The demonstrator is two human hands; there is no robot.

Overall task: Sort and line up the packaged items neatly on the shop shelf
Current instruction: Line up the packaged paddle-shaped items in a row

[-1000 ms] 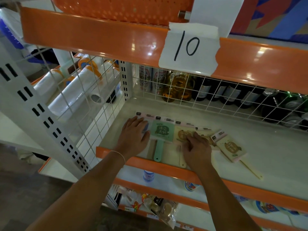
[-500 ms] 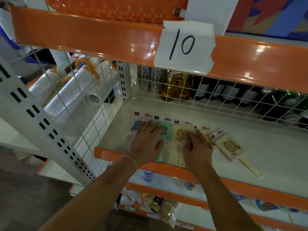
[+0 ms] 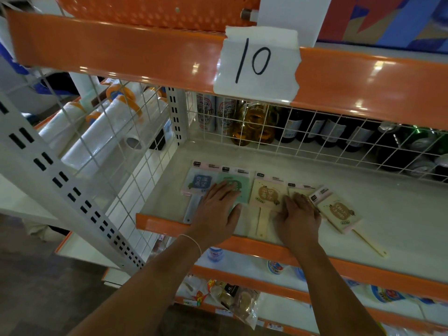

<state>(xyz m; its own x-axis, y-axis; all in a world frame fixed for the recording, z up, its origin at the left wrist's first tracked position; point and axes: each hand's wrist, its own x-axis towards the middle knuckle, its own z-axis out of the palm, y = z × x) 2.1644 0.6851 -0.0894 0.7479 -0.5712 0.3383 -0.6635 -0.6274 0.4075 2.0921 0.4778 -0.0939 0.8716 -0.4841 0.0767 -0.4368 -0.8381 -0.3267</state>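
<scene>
Several flat packaged paddle-shaped items lie in a row on the white shelf (image 3: 400,214). From the left: a blue one (image 3: 197,184), a green one (image 3: 238,186), a beige one (image 3: 266,194), another beige one (image 3: 299,190) mostly hidden, and a tilted beige one (image 3: 338,210) with its thin handle pointing to the front right. My left hand (image 3: 218,207) lies flat on the green pack with straight fingers. My right hand (image 3: 299,214) rests on the hidden beige pack, fingers bent down onto it.
A wire grid (image 3: 315,139) backs the shelf, with cans and bottles (image 3: 252,122) behind it. Plastic rolls (image 3: 101,134) lie past the left wire side. An orange lip (image 3: 169,224) runs along the shelf front. A paper label "10" (image 3: 257,64) hangs from the shelf above.
My left hand slid right, from the blue pack onto the green one, uncovering the blue pack. My right hand stayed on the beige packs.
</scene>
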